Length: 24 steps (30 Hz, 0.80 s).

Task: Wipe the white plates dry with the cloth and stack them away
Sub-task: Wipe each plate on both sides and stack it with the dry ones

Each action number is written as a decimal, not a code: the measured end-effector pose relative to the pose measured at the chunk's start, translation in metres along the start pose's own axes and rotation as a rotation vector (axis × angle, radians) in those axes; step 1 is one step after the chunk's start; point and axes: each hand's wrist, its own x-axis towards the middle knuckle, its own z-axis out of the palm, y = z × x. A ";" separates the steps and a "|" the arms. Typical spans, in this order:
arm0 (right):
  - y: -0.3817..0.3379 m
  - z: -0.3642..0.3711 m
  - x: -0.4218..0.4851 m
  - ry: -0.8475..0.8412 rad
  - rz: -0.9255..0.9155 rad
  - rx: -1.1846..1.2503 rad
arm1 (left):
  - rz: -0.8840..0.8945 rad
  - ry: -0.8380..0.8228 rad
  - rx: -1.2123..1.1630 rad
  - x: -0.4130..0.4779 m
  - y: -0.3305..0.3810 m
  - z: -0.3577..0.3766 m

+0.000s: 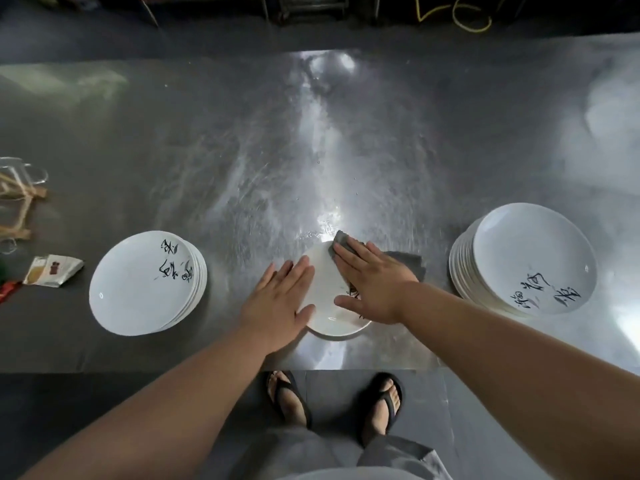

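Observation:
A single white plate (332, 323) with black brush lettering lies flat on the steel table near the front edge. My left hand (280, 299) rests flat on its left rim with straight fingers. My right hand (372, 282) presses a grey cloth (410, 263) onto the plate with flat fingers; the cloth pokes out beyond the fingertips and to the right of the hand. A stack of white plates (138, 292) stands to the left. A taller stack of white plates (530, 247) stands to the right.
The steel table (311, 150) stretches far back, scratched and shiny. At its left edge lie small paper packets (52, 273), a wooden stand (17, 209) and clear glass pieces. My feet in sandals (332, 400) stand below the table's front edge.

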 end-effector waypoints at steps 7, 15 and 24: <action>-0.059 0.045 -0.081 -0.042 0.141 0.152 | -0.087 0.124 -0.068 -0.002 0.011 0.017; -0.015 0.018 -0.030 0.013 0.242 0.108 | -0.258 0.117 -0.098 -0.003 0.033 0.017; -0.034 0.033 -0.065 0.054 0.209 0.190 | -0.207 0.131 -0.096 -0.046 0.065 0.020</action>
